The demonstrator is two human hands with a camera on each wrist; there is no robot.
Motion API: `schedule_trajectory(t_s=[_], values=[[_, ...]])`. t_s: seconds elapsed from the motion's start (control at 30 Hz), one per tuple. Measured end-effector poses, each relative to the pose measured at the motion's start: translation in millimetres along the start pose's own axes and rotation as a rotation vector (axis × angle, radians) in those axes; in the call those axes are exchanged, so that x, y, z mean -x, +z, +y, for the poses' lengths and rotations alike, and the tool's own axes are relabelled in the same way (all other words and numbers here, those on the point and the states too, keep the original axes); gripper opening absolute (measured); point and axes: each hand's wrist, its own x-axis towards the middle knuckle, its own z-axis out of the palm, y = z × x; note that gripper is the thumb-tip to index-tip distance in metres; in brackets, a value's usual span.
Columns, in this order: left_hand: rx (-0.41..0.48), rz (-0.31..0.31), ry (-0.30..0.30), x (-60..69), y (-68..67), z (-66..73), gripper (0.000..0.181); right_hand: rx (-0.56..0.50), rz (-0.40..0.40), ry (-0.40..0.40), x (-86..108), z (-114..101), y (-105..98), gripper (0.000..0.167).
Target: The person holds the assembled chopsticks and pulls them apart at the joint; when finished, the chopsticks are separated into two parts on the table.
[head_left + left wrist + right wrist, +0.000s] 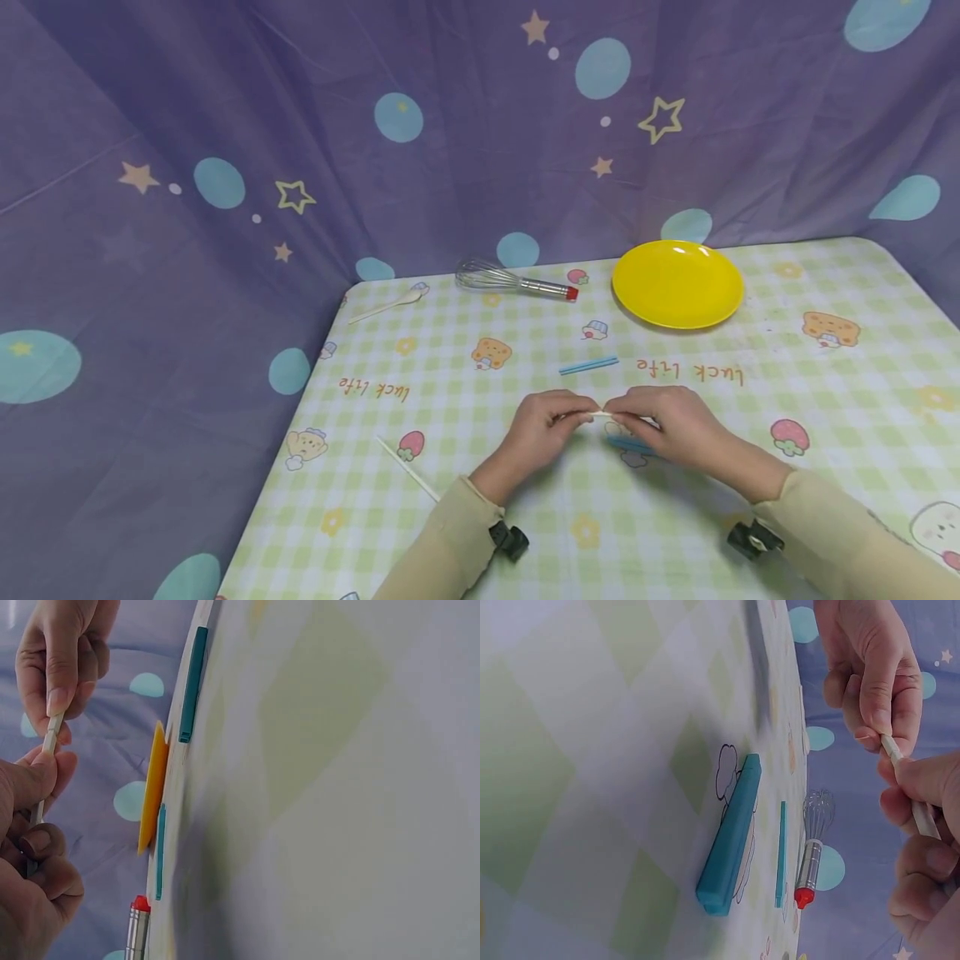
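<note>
Two grips on one part: left grip (543, 429) and right grip (671, 425) both pinch a short white stick (601, 414), thumb and fingers closed on it. Only a small bit shows between the fingertips; cannot tell if it's one piece or two joined. Stick is held up off the bench (675, 542), roughly level.

Just below the right grip: teal bar (628, 445), flat on the bench, untouched, partly hidden by the hand in head view, clear in right wrist view. Just beyond the grips: blue stick (588, 365), flat, line running down its length.

Both wrists carry black units (510, 542) by the beige sleeves (453, 533). Left of the left grip: long white stick (407, 468), slanted, near end hidden at the sleeve.

Further out: yellow plate (678, 287) beyond the right grip; wire whisk (517, 282) beyond the left grip, red handle end toward the plate. Pale spoon (386, 307) far left of the grips, bowl toward the whisk. Purple curtain (465, 183) behind everything.
</note>
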Motion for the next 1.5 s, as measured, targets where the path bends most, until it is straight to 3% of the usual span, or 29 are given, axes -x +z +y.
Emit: schedule_trajectory(t_s=[0.2,0.3,0.37,0.47,0.63,0.8,0.9,0.97,1.07,1.27,1.5], values=[[0.027,0.036,-0.062,4.5,-6.3,-7.2,0.015,-0.025,-0.017,0.03,5.5,3.6,-6.8,0.018],[0.024,0.05,-0.108,6.2,-11.1,-10.2,0.013,-0.045,-0.038,0.128,7.9,4.9,-10.8,0.01],[0.032,0.027,-0.137,5.9,-13.2,-10.4,0.014,-0.053,-0.053,0.206,8.4,5.3,-11.4,0.003],[0.017,-0.018,-0.166,4.1,-13.9,-13.0,0.019,-0.059,-0.057,0.31,9.6,6.7,-10.0,0.008],[-0.068,-0.046,-0.199,-3.0,-15.5,-15.8,0.026,-0.064,-0.038,0.395,14.1,12.4,-7.4,0.006],[-0.144,0.042,-0.318,-15.3,-13.7,-16.6,0.015,-0.139,-0.088,0.474,17.1,17.5,-8.9,0.012],[-0.152,0.114,-0.413,-23.9,-11.4,-16.8,0.005,-0.171,-0.121,0.505,17.7,19.2,-8.9,0.009],[-0.179,0.142,-0.443,-29.4,-9.5,-17.8,0.003,-0.177,-0.138,0.522,17.7,20.0,-7.4,0.005],[-0.261,0.148,-0.432,-37.2,-5.3,-19.3,0.006,-0.188,-0.161,0.547,17.8,20.6,-3.1,0.005],[-0.435,0.076,-0.426,-52.5,4.3,-17.7,0.001,-0.189,-0.187,0.577,16.4,18.5,5.8,0.006],[-0.528,0.048,-0.442,-66.7,14.4,-17.9,0.003,-0.174,-0.232,0.591,13.1,15.6,8.9,0.008]])
